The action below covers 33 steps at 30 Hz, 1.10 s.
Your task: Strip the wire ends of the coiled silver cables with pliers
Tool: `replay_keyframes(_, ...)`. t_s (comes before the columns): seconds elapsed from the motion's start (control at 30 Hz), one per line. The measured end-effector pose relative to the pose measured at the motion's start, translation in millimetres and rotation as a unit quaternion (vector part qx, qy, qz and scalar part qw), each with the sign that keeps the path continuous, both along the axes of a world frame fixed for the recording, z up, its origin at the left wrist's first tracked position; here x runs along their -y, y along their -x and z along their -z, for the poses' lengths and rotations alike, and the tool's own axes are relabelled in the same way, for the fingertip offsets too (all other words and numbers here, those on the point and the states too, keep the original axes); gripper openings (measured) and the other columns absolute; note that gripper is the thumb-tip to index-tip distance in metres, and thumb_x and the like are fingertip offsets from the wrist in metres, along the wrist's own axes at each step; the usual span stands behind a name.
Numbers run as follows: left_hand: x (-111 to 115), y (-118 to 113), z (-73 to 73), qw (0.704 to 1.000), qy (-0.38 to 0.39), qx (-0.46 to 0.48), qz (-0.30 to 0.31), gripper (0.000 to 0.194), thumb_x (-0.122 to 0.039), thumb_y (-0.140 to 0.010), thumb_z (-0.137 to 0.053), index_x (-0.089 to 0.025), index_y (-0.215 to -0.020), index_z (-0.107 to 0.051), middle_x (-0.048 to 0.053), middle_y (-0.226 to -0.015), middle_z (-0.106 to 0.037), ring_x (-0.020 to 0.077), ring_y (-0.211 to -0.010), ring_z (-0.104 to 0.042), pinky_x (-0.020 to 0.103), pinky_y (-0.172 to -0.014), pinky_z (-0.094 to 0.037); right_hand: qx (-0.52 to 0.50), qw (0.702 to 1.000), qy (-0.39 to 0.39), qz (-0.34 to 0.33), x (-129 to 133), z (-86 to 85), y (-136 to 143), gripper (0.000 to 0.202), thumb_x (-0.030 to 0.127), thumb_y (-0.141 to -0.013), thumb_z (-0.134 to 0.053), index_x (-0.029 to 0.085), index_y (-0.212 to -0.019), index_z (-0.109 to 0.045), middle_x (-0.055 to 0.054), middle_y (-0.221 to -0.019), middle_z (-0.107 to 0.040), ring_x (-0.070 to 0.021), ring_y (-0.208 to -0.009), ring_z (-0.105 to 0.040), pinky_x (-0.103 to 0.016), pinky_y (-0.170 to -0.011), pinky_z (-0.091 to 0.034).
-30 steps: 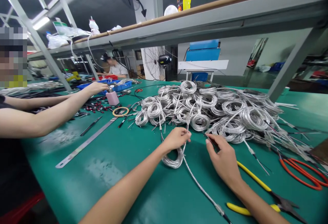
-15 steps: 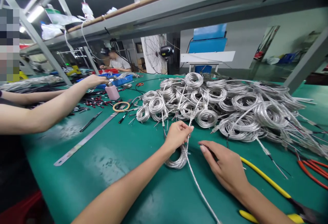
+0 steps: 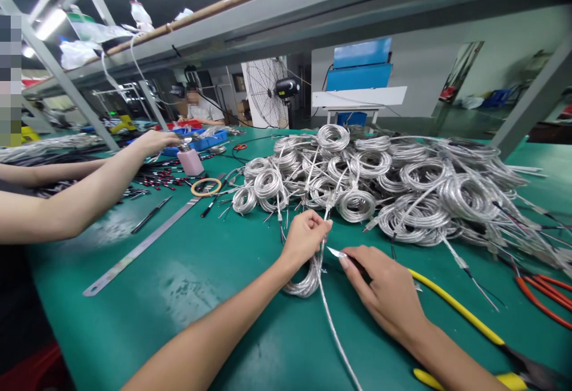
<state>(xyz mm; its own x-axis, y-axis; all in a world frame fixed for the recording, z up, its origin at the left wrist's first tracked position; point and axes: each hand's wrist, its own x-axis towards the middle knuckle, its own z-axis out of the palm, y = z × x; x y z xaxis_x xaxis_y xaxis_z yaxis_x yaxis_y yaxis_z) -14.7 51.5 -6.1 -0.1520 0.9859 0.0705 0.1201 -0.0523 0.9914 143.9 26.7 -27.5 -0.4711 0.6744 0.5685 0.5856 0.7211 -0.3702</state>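
Observation:
In the head view, my left hand (image 3: pixel 307 235) is closed in a pinch on a clear-jacketed silver cable (image 3: pixel 329 313). The cable's coil (image 3: pixel 304 286) lies on the green mat just below that hand, and one length trails toward the near edge. My right hand (image 3: pixel 386 286) is closed around a small craft knife (image 3: pixel 335 253). Its pointed blade sticks out past my thumb toward the cable, a small distance from it as far as I can see. The knife's handle is mostly hidden in my palm.
A large heap of coiled cables (image 3: pixel 357 176) lies beyond my hands. Yellow-handled pliers (image 3: pixel 460 307) and orange handles (image 3: pixel 543 298) are at the right. Leftward lie a steel ruler (image 3: pixel 143 248), a tape roll (image 3: pixel 206 186), a pink bottle (image 3: pixel 190 161) and a co-worker's arm (image 3: pixel 84 200).
The knife blade now shows clearly beyond my right fingertips. My left hand keeps its pinch on the cable. The whole view has shifted slightly.

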Motion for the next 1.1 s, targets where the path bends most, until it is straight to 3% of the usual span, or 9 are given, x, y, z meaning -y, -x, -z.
replay_keyframes(0.2,9.0,-13.6,-3.6,0.998,0.033,0.052,0.019,0.024,-0.038,-0.069,-0.057,-0.016,-0.065,-0.047,-0.007,-0.041,-0.047,0.0042,-0.027,-0.037,0.013,-0.026,-0.025,-0.028,1.0,-0.001,0.003,-0.6,1.1,-2.7,0.024,0.032,-0.088,-0.038,0.017,-0.086,-0.057,-0.002,-0.072,-0.058,-0.013,-0.062,-0.052,-0.023,-0.056,-0.036)
replay_keyframes(0.4,12.3,-22.5,-4.0,0.989,0.071,0.129,0.017,0.025,-0.036,-0.068,-0.06,-0.015,-0.062,-0.048,-0.006,-0.039,-0.047,0.0031,-0.028,-0.037,0.012,-0.027,-0.026,-0.044,0.997,-0.015,0.054,0.8,-2.9,-6.1,0.03,0.036,-0.088,-0.036,0.018,-0.073,-0.055,0.002,-0.054,-0.051,-0.0108,-0.049,-0.047,-0.022,-0.049,-0.029)
replay_keyframes(0.57,9.0,-20.0,-3.8,0.988,0.079,0.135,0.005,0.023,-0.033,-0.072,-0.056,-0.016,-0.061,-0.046,-0.005,-0.041,-0.051,0.0019,-0.026,-0.035,0.012,-0.028,-0.023,-0.019,0.996,-0.002,0.091,-0.6,-2.7,-6.1,0.036,0.042,-0.087,-0.036,0.019,-0.065,-0.053,0.003,-0.049,-0.049,-0.0103,-0.045,-0.045,-0.021,-0.046,-0.024)
replay_keyframes(0.67,11.0,-22.6,-5.2,0.989,0.078,0.128,0.017,0.022,-0.031,-0.072,-0.056,-0.016,-0.059,-0.045,-0.007,-0.036,-0.046,0.0022,-0.024,-0.032,0.012,-0.027,-0.021,-0.007,0.995,0.003,0.099,-2.0,-2.0,-6.1,0.036,0.043,-0.086,-0.037,0.019,-0.064,-0.052,0.003,-0.049,-0.048,-0.01,-0.045,-0.044,-0.021,-0.046,-0.023)
replay_keyframes(1.1,12.0,-22.7,-5.7,0.989,0.076,0.128,0.026,0.019,-0.028,-0.071,-0.055,-0.017,-0.059,-0.044,-0.008,-0.035,-0.041,0.0026,-0.025,-0.032,0.012,-0.027,-0.022,0.013,0.996,0.032,0.084,-2.7,-1.9,-6.2,0.035,0.042,-0.085,-0.041,0.018,-0.06,-0.048,0.004,-0.047,-0.046,-0.0096,-0.044,-0.042,-0.021,-0.046,-0.021)
